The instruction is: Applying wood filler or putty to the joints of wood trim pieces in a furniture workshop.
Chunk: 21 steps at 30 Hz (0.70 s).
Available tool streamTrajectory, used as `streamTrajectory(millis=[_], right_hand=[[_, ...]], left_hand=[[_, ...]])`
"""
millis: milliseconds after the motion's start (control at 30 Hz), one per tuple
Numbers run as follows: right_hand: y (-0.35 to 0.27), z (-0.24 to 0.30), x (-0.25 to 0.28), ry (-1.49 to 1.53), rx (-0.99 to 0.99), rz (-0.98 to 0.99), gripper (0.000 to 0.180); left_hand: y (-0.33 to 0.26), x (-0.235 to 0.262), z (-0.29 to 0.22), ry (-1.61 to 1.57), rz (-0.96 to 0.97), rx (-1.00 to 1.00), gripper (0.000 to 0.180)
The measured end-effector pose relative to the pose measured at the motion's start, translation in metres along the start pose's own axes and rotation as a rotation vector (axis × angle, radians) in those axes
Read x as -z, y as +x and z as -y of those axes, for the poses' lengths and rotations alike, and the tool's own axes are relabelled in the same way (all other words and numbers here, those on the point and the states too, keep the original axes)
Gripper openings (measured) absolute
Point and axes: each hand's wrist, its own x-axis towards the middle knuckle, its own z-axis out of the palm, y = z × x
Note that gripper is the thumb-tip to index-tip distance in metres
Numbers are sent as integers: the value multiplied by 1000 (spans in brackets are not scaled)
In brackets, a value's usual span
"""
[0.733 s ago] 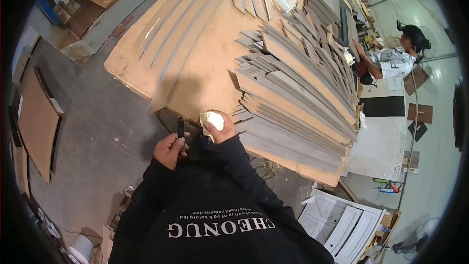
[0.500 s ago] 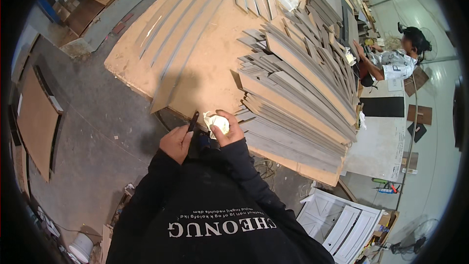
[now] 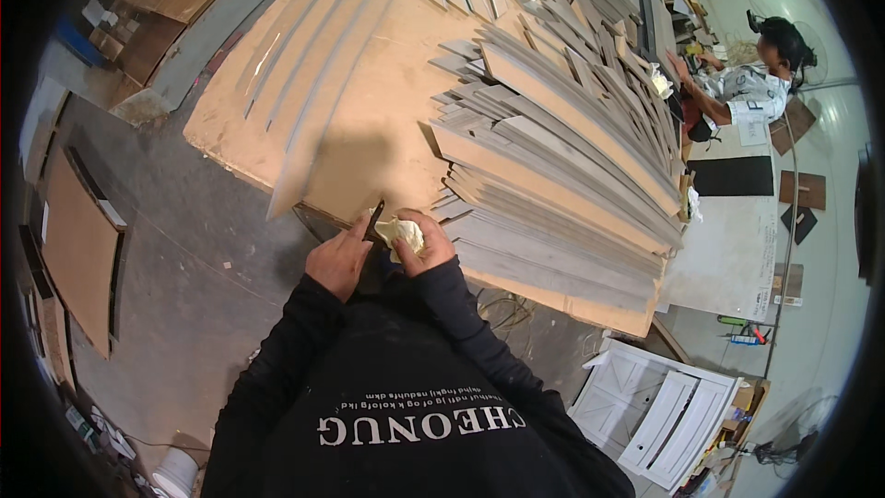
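My left hand [image 3: 336, 264] is closed on a slim, dark, stick-like tool [image 3: 375, 219], held upright with its end past the fingertips. What kind of tool it is cannot be made out. Close by on the right, my right hand [image 3: 430, 245] grips a crumpled, pale yellow wad [image 3: 403, 237] between thumb and fingers. The tool lies right against the wad's left side, or just in front of it. Both hands are at the near edge of a large tan worktable [image 3: 387, 83].
Grey-faced board strips [image 3: 562, 166] are heaped on the table's right side, and long thin strips [image 3: 341, 46] lie at its left. A co-worker [image 3: 751, 83] is at the far right. A white panelled door piece [image 3: 650, 406] stands lower right; a brown panel [image 3: 81, 249] is at left.
My left hand has brought the dark tool rightward to the wad, closing the gap between them. The right hand still holds the wad. The whole view has shifted slightly.
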Motion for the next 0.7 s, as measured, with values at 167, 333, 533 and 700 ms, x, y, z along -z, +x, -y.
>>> streamTrajectory(millis=[167,333,533,700], right_hand=[[0,-1,1,-3,-21,11,34],[-1,-2,3,-10,-76,44,34],[-2,-3,2,20,-110,43,33],[-2,-6,2,44,-70,23,32]], left_hand=[[-4,-2,0,86,80,-20,38],[-6,-3,-2,130,60,0,36],[-5,-3,-3,126,17,-21,34],[-4,-8,-2,179,49,-23,28]])
